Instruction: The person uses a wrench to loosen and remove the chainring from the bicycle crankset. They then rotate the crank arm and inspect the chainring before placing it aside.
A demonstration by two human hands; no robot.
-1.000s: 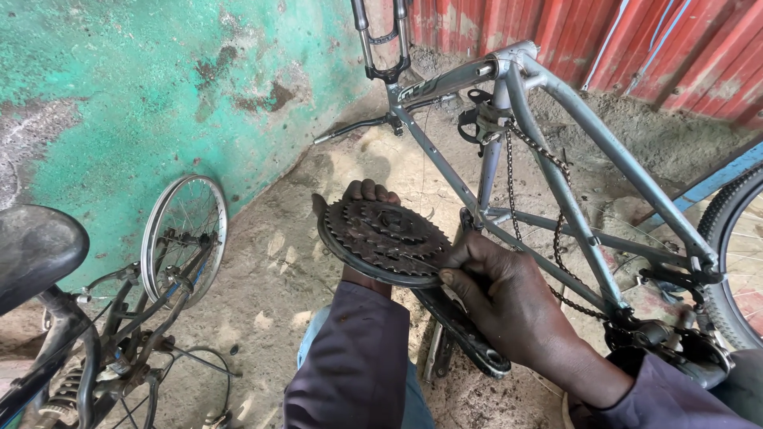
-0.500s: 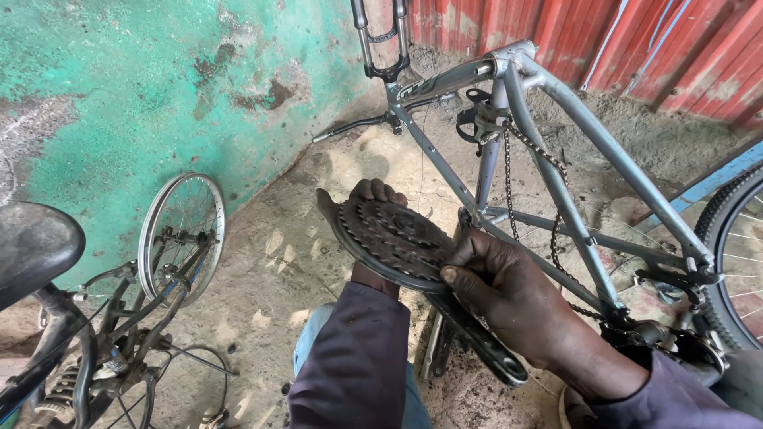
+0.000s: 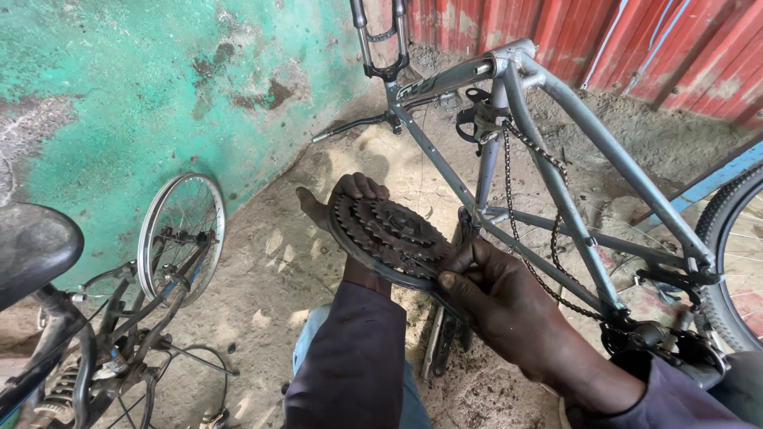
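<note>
The chainring set [image 3: 391, 237] is a dark, greasy disc of toothed rings stacked one on another, three as far as the grime lets them be counted, the smallest uppermost. It is held in front of the upside-down bicycle frame [image 3: 556, 111], above the sandy ground [image 3: 270, 262], with its flat face tilted up toward the camera. One crank arm [image 3: 445, 338] runs from it down and to the right, so the long axis goes from upper left to lower right. The left hand [image 3: 346, 199] is under the far edge, its fingertips curled over the rim of the teeth. The right hand [image 3: 497, 298] is closed on the near edge, thumb pressed on the face of the rings. One chain [image 3: 520, 199] hangs slack along the frame. One loose spoked wheel [image 3: 181, 234] leans by the green wall [image 3: 119, 95], and part of one tyre [image 3: 727, 238] shows at the right. A black saddle [image 3: 32, 246] sits at the left edge.
</note>
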